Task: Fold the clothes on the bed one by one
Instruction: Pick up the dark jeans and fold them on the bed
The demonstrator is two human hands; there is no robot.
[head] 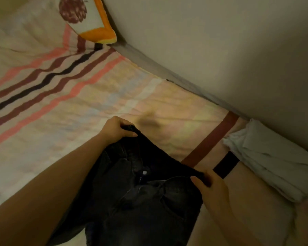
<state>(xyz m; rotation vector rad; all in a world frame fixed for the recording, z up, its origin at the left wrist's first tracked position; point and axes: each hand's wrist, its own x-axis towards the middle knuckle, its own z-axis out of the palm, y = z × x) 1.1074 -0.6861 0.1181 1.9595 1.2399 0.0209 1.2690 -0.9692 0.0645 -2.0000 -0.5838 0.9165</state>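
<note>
Where a striped bedsheet (78,96) meets a plain wall (220,41) toward one o'clock, dark jeans (140,192) lie. The left hand (116,129) and right hand (212,189) each pinch the waistband.

L hand (115,129) & R hand (214,189) grip black jeans (140,192) waistband.

- The jeans (137,189), at 6 o'clock, are black denim, faded to grey in patches, with one silver button (144,172) at the waistband.
- The bedsheet (89,103) is pale, washed with pastel pink, yellow and blue; wavy stripes in salmon pink, maroon and black cross it at 10 o'clock.
- At 4 o'clock the sheet carries a straight maroon band and a black one.
- The pillow (89,16), at 12 o'clock, is white, with an orange border and a dark red blotchy print.
- The garment (267,157) at 3 o'clock is plain white.
- The wall (220,41) is plain beige.
</note>
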